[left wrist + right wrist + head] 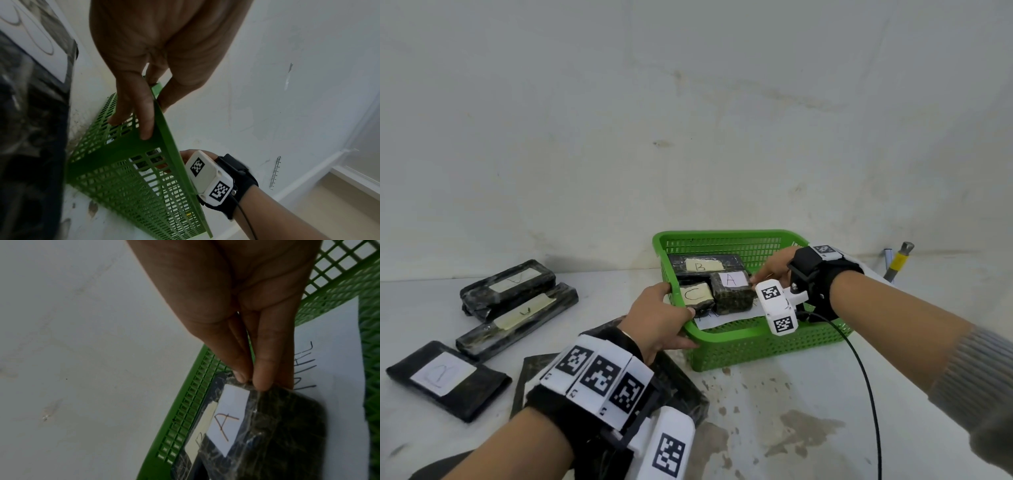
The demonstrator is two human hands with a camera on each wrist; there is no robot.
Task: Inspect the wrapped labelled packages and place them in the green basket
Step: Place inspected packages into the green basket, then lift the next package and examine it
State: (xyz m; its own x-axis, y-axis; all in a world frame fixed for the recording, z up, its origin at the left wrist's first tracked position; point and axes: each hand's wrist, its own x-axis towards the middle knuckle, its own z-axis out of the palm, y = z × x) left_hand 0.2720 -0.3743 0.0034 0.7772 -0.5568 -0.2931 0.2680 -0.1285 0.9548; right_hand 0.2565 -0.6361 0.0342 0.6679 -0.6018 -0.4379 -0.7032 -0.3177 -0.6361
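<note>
Tabletop (808, 411), white and stained, carries everything in front of you, with a pale wall behind it. On it sits the green basket (756, 346), its slatted walls and rim toward you. Your left hand (661, 318) grips the basket's near-left corner, fingers curled over the rim and thumb against the outer wall, as the left wrist view also shows. Inside the basket lies the long package marked B (703, 265) against the far wall; in front of it sit the package marked C (697, 296) and the package marked A (732, 291), side by side and touching. Your right hand (774, 269) reaches in from the right, and its fingertips (263, 379) pinch the wrapped edge of the A package beside its white label. A white sheet with handwriting (722, 320) lies on the basket floor under those packages.

Left of the basket, out on the table, two long wrapped packages (517, 298) lie next to each other, with a flat black package bearing a white label (448, 380) nearer you. Another dark wrapped piece (681, 387) lies under your left wrist; its label is hidden.
</note>
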